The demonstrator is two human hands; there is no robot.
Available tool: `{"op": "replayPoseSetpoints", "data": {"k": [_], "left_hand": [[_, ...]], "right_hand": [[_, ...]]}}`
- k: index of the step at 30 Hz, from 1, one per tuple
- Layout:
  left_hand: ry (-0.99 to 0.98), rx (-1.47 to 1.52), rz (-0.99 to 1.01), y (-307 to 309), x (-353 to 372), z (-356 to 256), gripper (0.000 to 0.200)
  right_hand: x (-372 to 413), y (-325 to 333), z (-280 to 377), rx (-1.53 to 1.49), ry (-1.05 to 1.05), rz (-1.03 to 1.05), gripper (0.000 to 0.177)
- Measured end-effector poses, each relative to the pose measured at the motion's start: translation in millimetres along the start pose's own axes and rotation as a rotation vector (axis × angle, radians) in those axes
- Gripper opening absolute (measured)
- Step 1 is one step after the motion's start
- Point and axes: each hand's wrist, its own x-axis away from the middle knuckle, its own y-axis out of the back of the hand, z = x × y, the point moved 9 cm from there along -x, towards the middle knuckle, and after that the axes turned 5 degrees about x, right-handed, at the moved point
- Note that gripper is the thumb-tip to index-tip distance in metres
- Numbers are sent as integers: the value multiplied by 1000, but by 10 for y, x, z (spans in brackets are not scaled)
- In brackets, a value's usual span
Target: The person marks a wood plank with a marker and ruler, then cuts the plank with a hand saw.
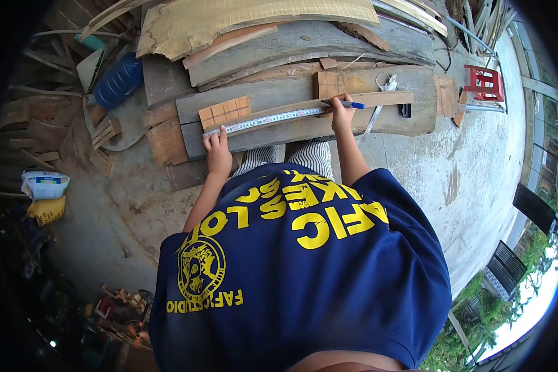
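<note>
A white tape measure strip [273,119] lies stretched along a narrow wooden strip [378,98] on a grey plank [266,93]. My left hand [217,149] presses the tape's left end against the wood with its fingertips, closed around that end. Closed round a blue marker [353,105], my right hand [341,115] rests at the wooden strip near the tape's right part. Small marked wooden blocks [224,111] lie behind the strip. To the right, a black tape case or similar small item [405,110] sits on the plank.
Large boards [254,18] are stacked beyond the plank. A blue water bottle [119,80] lies at the left, with bags [45,186] lower down. A red plastic stool [484,84] stands at the right on the concrete floor [428,167].
</note>
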Motion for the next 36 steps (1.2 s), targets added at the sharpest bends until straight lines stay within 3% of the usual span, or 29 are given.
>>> {"op": "replayPoseSetpoints", "data": {"k": [9,36], "left_hand": [[13,11,22,-24,-6,16,52],[-1,-20,-6,-17,-9,-1,54]], "right_hand": [[-9,232,62,-25,28,-119,15],[-20,268,11,183,75,-53,17]]}}
